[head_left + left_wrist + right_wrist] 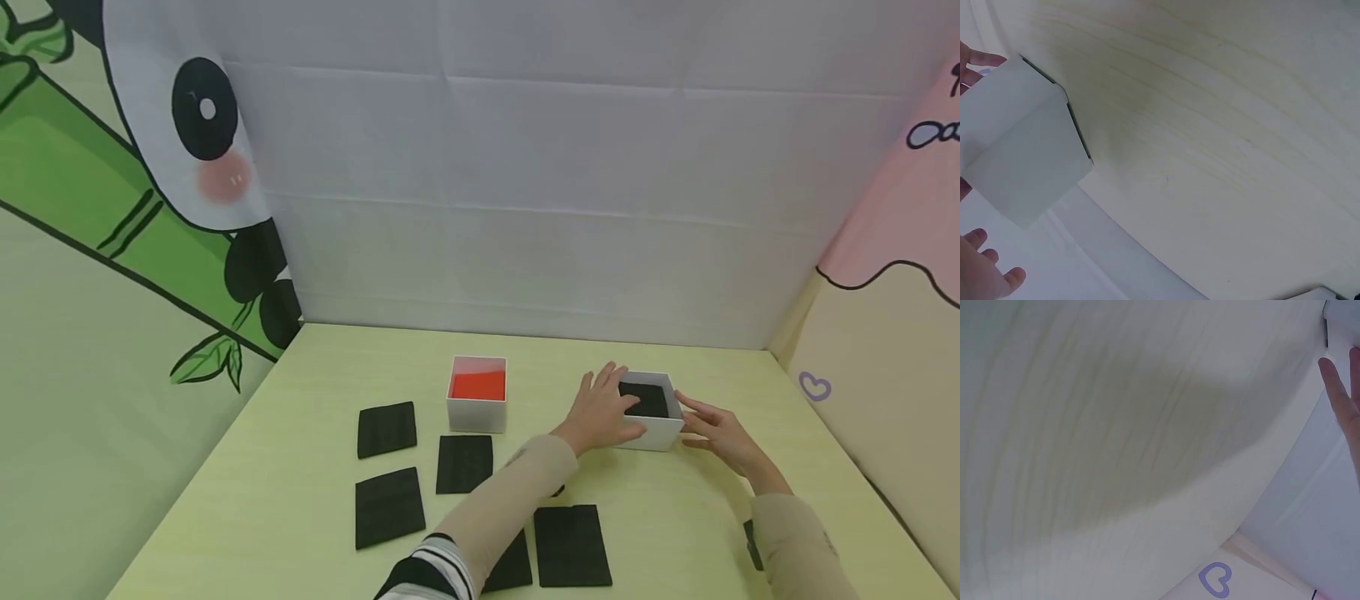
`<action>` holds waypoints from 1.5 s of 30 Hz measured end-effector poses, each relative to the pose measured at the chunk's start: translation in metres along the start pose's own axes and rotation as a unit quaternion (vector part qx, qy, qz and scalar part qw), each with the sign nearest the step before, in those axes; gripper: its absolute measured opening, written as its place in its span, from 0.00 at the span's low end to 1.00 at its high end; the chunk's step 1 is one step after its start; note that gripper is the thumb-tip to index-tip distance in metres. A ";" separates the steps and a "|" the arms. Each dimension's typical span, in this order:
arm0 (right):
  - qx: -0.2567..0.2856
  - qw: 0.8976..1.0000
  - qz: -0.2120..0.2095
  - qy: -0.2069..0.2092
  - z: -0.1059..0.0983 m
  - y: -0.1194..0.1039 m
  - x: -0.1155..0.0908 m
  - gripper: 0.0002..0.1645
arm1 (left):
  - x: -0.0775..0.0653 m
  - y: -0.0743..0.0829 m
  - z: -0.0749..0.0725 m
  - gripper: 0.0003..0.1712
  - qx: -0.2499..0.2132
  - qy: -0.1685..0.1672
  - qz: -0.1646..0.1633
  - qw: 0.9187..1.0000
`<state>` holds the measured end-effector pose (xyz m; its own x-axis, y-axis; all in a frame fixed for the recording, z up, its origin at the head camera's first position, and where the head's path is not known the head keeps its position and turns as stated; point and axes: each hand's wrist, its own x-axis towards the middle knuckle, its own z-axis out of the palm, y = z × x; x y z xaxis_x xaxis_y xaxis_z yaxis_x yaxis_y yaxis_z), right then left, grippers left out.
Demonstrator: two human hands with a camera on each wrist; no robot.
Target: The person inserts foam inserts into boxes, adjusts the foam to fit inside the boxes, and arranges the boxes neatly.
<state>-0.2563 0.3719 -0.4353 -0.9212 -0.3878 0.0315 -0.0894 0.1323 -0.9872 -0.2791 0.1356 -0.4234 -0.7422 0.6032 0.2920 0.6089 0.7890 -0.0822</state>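
A white open box (pixel 654 434) holding black flat pieces (pixel 647 400) stands between my two hands. My left hand (pixel 602 410) is at its left side, fingers spread, with one fingertip overlapping the black pieces and the thumb near the front wall. On the opposite side, my right hand (pixel 718 435) has its extended fingertips right at the box wall. The left wrist view shows the box (pixel 1029 156) from outside, with fingers (pixel 979 250) below it. Only a few right-hand fingers (pixel 1338 394) show at the right wrist view's edge.
To the left stands another white box (pixel 477 415) with red-orange pieces (pixel 478 386) inside. Several black squares (pixel 387 429) lie on the pale wooden table (pixel 277 500), some partly under my left forearm. A dark object (pixel 753 543) shows beside my right sleeve. A white backdrop (pixel 525 208) rises behind.
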 end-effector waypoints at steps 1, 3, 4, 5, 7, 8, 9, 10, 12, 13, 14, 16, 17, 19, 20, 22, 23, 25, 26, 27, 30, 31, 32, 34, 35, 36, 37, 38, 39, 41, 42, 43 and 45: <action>0.000 1.000 0.000 0.000 0.000 0.000 0.000 0.25 | -0.002 0.000 -0.002 0.29 -0.003 0.005 0.007 1.000; -0.003 1.000 0.002 0.000 0.000 0.001 0.000 0.25 | -0.007 -0.001 -0.006 0.30 -0.010 0.016 0.022 1.000; -0.006 1.000 0.002 0.002 0.000 0.000 0.000 0.25 | -0.009 -0.001 -0.008 0.31 -0.015 0.024 0.030 0.999; -0.008 1.000 0.002 0.004 0.000 0.000 0.000 0.25 | -0.012 -0.002 -0.010 0.31 -0.022 0.034 0.037 0.998; -0.012 1.000 0.003 0.006 -0.001 0.000 0.000 0.26 | -0.018 -0.002 -0.014 0.32 -0.037 0.053 0.050 0.997; -0.013 1.000 0.003 0.004 -0.001 0.000 0.000 0.26 | -0.020 -0.002 -0.016 0.31 -0.047 0.064 0.055 0.995; -0.012 1.000 0.002 0.003 -0.001 0.000 0.000 0.26 | -0.023 -0.002 -0.018 0.31 -0.056 0.073 0.060 0.994; -0.011 1.000 0.001 0.002 -0.001 0.000 0.000 0.25 | -0.026 -0.002 -0.020 0.31 -0.064 0.082 0.064 0.993; -0.003 1.000 0.000 -0.002 -0.001 0.001 0.000 0.25 | -0.031 -0.002 -0.023 0.31 -0.077 0.093 0.070 0.990; 0.001 1.000 -0.001 -0.001 -0.001 0.001 0.000 0.25 | -0.034 -0.002 -0.024 0.30 -0.082 0.097 0.072 0.989; 0.002 1.000 -0.001 -0.001 -0.001 0.001 0.000 0.25 | -0.037 -0.002 -0.025 0.30 -0.085 0.100 0.074 0.989; 0.003 1.000 0.002 0.002 -0.001 0.001 0.000 0.25 | -0.042 -0.002 -0.027 0.30 -0.091 0.103 0.075 0.988; 0.001 1.000 0.003 0.004 0.000 0.002 0.000 0.26 | -0.045 -0.003 -0.027 0.29 -0.094 0.103 0.077 0.987; -0.004 1.000 0.003 0.007 -0.001 0.003 0.001 0.26 | -0.050 -0.004 -0.027 0.29 -0.096 0.107 0.079 0.986; -0.005 1.000 0.005 0.006 -0.001 0.003 0.001 0.26 | -0.053 -0.005 -0.027 0.29 -0.096 0.109 0.079 0.986; 0.001 1.000 0.003 0.002 -0.001 0.004 0.001 0.26 | -0.059 -0.006 -0.028 0.29 -0.100 0.104 0.078 0.986; 0.004 1.000 0.001 -0.001 -0.001 0.004 0.001 0.26 | -0.062 -0.007 -0.028 0.29 -0.102 0.100 0.077 0.987; 0.014 1.000 -0.002 -0.005 -0.001 0.003 0.001 0.26 | -0.069 -0.009 -0.029 0.29 -0.106 0.088 0.073 0.988; 0.018 1.000 -0.005 -0.009 -0.001 0.003 0.001 0.26 | -0.072 -0.010 -0.030 0.30 -0.109 0.080 0.071 0.988; 0.023 1.000 -0.007 -0.013 -0.001 0.003 0.001 0.25 | -0.075 -0.010 -0.032 0.30 -0.111 0.072 0.069 0.989; 0.027 0.999 -0.013 -0.016 -0.001 0.001 0.001 0.25 | -0.085 -0.012 -0.034 0.31 -0.110 0.061 0.070 0.990; 0.027 0.999 -0.013 -0.018 -0.001 0.001 0.001 0.25 | -0.088 -0.012 -0.035 0.31 -0.110 0.059 0.072 0.990; 0.028 0.999 -0.013 -0.018 -0.001 0.001 0.001 0.25 | -0.091 -0.013 -0.035 0.32 -0.110 0.057 0.075 0.989; 0.028 0.999 -0.012 -0.017 -0.001 0.001 0.001 0.25 | -0.097 -0.013 -0.035 0.32 -0.110 0.054 0.083 0.989; 0.028 0.999 -0.011 -0.016 0.000 0.000 0.001 0.25 | -0.099 -0.013 -0.036 0.32 -0.113 0.050 0.086 0.989; 0.028 0.999 -0.010 -0.016 0.000 0.000 0.000 0.25 | -0.102 -0.012 -0.036 0.32 -0.116 0.045 0.089 0.988; 0.028 0.999 -0.009 -0.015 0.000 0.000 0.000 0.25 | -0.104 -0.012 -0.035 0.32 -0.117 0.041 0.093 0.988; 0.026 1.000 -0.008 -0.014 0.000 0.000 0.000 0.25 | -0.106 -0.012 -0.036 0.32 -0.119 0.035 0.095 0.988; 0.025 1.000 -0.007 -0.013 0.000 0.000 0.000 0.26 | -0.108 -0.012 -0.036 0.33 -0.120 0.030 0.096 0.988; 0.025 1.000 -0.006 -0.012 0.001 0.000 0.000 0.26 | -0.113 -0.012 -0.037 0.33 -0.124 0.018 0.097 0.987; 0.024 1.000 -0.005 -0.011 0.001 0.000 0.001 0.26 | -0.116 -0.012 -0.038 0.33 -0.125 0.013 0.099 0.987; 0.024 1.000 -0.005 -0.011 0.001 0.000 0.001 0.26 | -0.119 -0.013 -0.038 0.32 -0.126 0.009 0.100 0.987; 0.025 1.000 -0.005 -0.011 0.002 0.000 0.001 0.26 | -0.124 -0.014 -0.038 0.32 -0.127 0.000 0.105 0.986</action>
<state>-0.2563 0.3702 -0.4359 -0.9119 -0.4085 0.0394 -0.0801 0.0832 -0.9933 -0.1850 0.0458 -0.4227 -0.5925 0.7502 0.2936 0.7996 0.5920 0.1011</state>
